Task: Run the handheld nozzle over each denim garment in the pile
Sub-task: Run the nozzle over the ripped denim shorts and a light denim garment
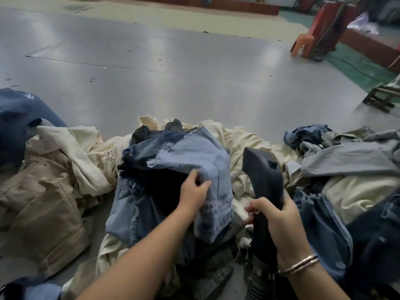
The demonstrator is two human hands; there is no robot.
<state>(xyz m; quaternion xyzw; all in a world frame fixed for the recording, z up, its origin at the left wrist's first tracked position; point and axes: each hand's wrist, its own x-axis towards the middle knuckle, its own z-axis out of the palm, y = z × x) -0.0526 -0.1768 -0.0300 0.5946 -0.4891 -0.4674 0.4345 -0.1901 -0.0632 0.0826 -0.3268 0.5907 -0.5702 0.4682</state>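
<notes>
Left hand (194, 189) pinching light denim garment (194, 156) atop pile, right hand (279, 215) gripping black nozzle (263, 169) (upright).

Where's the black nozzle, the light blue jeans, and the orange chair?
black nozzle (263, 169), head view, on its wide upper body.
light blue jeans (194, 152), head view, on the pale folded panel.
orange chair (303, 42), head view, on its seat.

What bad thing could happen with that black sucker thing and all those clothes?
The black nozzle is raised beside the light blue denim, not on it, so this piece might get skipped. The left hand only pinches a fold; loose cloth could perhaps get pulled toward the nozzle's mouth. The right hand grips the handle, and the ribbed hose lies among the garments, so it might snag.
</notes>
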